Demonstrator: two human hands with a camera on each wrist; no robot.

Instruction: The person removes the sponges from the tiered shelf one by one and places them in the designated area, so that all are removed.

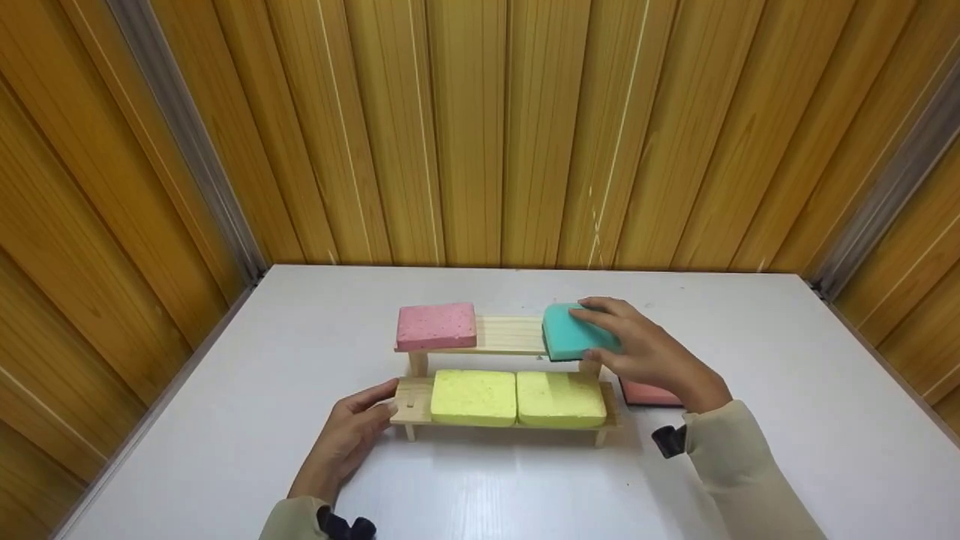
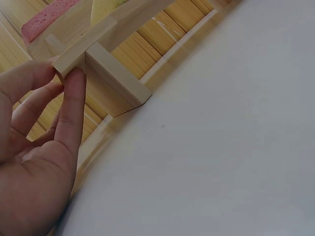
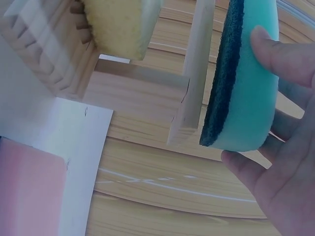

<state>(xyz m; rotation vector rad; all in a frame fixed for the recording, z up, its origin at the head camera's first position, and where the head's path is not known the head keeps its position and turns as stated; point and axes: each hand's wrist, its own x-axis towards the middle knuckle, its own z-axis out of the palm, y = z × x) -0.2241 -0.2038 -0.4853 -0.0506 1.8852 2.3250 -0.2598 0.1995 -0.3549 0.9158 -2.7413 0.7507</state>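
A two-tier wooden rack stands on the white table. My right hand grips a teal sponge with a dark scouring layer underneath, over the right end of the upper tier. In the right wrist view a narrow gap shows between that dark layer and the board. The left hand pinches the left end of the lower tier between thumb and fingers. On the upper tier's left lies a pink sponge. Two yellow sponges sit side by side on the lower tier.
To the right of the rack, a coral-pink sponge with a dark underside lies on the white table, partly hidden by the right arm. Wood-patterned panels enclose the table at the back and both sides.
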